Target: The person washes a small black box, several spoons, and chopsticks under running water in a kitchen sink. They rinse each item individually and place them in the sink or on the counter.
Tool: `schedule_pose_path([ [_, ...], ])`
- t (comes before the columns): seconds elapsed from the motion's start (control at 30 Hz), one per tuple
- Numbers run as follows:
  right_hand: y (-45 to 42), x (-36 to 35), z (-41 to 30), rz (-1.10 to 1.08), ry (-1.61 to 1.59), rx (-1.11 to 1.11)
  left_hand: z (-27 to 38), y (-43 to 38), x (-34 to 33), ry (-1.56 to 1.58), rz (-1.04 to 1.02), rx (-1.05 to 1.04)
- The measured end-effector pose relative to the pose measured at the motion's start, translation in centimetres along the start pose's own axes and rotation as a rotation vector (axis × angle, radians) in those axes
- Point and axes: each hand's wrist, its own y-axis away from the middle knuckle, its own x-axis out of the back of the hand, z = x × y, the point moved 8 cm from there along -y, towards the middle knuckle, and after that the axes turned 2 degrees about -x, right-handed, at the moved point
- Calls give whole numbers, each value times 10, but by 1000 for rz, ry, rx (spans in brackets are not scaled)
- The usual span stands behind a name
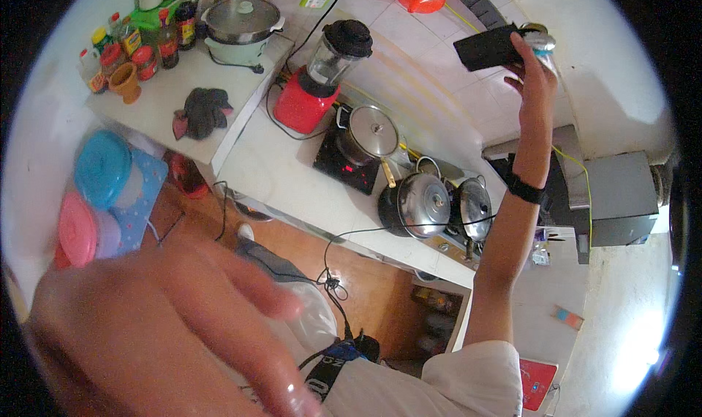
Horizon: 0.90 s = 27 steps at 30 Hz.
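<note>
My right hand (526,68) is raised at the upper right, its fingers wrapped around a dark, box-like object (482,48). Just behind those fingers sits a silver-topped container (542,39); whether I touch it cannot be told. A black band (524,189) circles my right wrist. Very near the camera, my left hand (164,307) fills the lower left, blurred, with fingers apart and nothing visible in it. Beyond it is the white counter (285,181), bearing a red-based blender (323,77) and a lidded pot (373,134) on a lit induction cooker (348,167).
Two more lidded pots (425,203) (473,208) stand on a gas stove. An electric cooker (241,30), sauce bottles (167,38) and dark gloves (205,112) occupy the side counter. Blue-lidded (104,167) and pink-lidded (78,227) tubs stand at left. A black cable (329,252) hangs before my body.
</note>
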Motion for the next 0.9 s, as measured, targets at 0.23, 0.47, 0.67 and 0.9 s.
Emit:
schedule_pose_path([
  [0.23,-117,-40,-18,20,-111,56,-27,-72,51,173,-298,-30],
  [0.47,-178,-70,-44,178,67,-24,-45,-113,108,228,-276,-21],
  [0.67,-256,-89,-46,194,103,84,-53,-126,174,274,-251,-37],
  [0.9,-319,-91,-22,344,285,-22,-65,-147,206,272,-232,-19],
])
